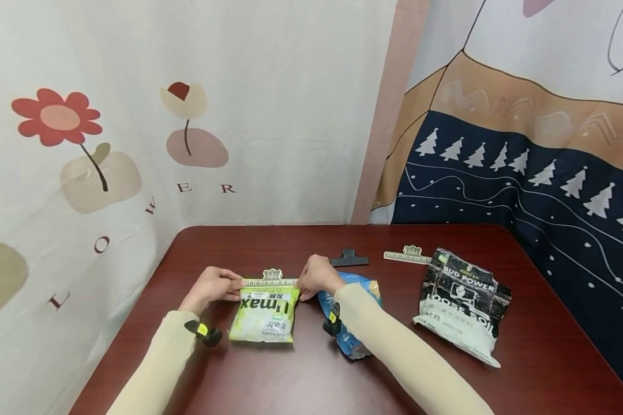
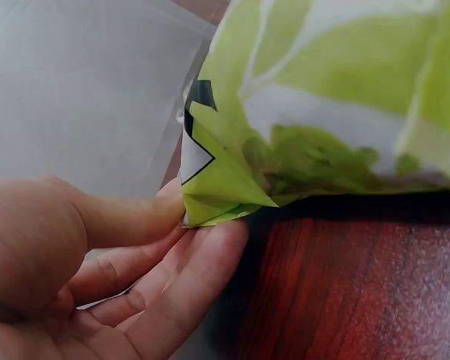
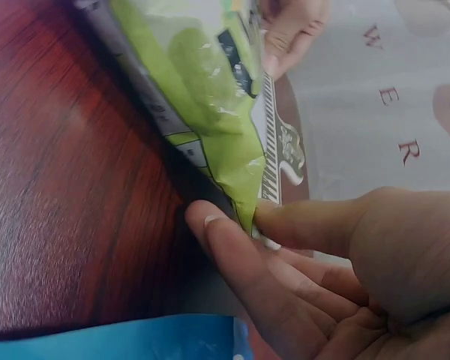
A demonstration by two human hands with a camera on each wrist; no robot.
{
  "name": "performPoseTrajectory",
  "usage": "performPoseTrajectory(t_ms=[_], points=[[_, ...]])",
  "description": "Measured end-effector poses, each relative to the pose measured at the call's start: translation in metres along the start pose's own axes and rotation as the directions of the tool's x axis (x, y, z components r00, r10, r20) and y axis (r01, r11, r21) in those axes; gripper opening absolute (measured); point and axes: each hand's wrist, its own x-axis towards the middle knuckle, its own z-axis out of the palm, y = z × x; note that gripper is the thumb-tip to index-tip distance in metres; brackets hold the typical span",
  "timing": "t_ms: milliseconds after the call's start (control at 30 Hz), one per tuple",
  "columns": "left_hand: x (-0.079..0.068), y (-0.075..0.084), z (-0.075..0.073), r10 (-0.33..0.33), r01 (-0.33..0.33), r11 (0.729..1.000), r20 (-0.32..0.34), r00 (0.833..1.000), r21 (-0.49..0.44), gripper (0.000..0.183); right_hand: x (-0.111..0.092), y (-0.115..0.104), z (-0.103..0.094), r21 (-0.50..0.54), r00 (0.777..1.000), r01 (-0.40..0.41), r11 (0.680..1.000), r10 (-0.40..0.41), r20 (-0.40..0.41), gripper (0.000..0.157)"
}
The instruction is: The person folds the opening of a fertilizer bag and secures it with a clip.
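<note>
Landmark: blue bag (image 1: 349, 344), lying on the red-brown table (image 1: 291, 380), partly hidden beneath the line of the right forearm in the head view. Whether the forearm touched it could not be told.

Green-and-white "Umax" bag (image 1: 265, 317): located left of the blue bag, a narrow strip of tabletop between the two. A white ruler-marked clip (image 1: 272, 283) lay across its far edge, the ornamental handle pointing away from the person.

Left hand (image 1: 215, 286): on the side of the green bag farther from the blue bag. Thumb and fingers pinched that far corner; the left wrist view showed the film folded into a small pleat between them.

Right hand (image 1: 318, 276): just left of the blue bag's far end. Thumb and forefinger pinched the green bag's opposite corner, close to the clip's end; the remaining fingers were bent beneath.

Other items: a black clip (image 1: 349, 260) lay just behind the blue bag. A second white ruler-marked clip (image 1: 408, 255) lay behind and to the right of it. A black-and-white "BUD POWER LOOSE SOIL" bag (image 1: 462, 305) lay right of the blue bag, set at a slant. Printed curtain (image 1: 291, 115) hung beyond the blue bag, past the table's far edge.
</note>
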Motion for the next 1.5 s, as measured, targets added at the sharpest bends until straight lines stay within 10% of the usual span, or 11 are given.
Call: performPoseTrajectory(t_ms=[367,600,800,1267,1500], points=[[-0.020,0.022,0.007,0.062,-0.053,0.994,-0.086,0.994,0.099,0.043,-0.013,-0.002,-0.022,-0.198,0.991,0.128,0.972,-0.118,0.063,0.033],[-0.039,0.039,0.015,0.253,-0.169,0.930,-0.236,0.938,0.326,0.053,-0.029,0.001,-0.054,-0.224,0.979,0.206,0.953,-0.198,0.054,0.049],[-0.054,0.057,0.035,0.313,-0.247,0.931,-0.240,0.919,0.268,0.059,-0.046,0.016,-0.083,-0.224,0.983,0.183,0.957,-0.184,0.017,0.056],[-0.058,0.083,0.111,0.246,-0.256,0.965,-0.143,0.959,-0.056,0.045,-0.061,0.074,-0.121,-0.052,0.996,-0.052,0.997,0.049,-0.068,0.081],[-0.054,0.087,0.149,0.204,-0.210,0.977,-0.116,0.972,-0.043,0.051,-0.063,0.091,-0.126,-0.009,0.976,-0.187,0.982,0.185,-0.113,0.076]])
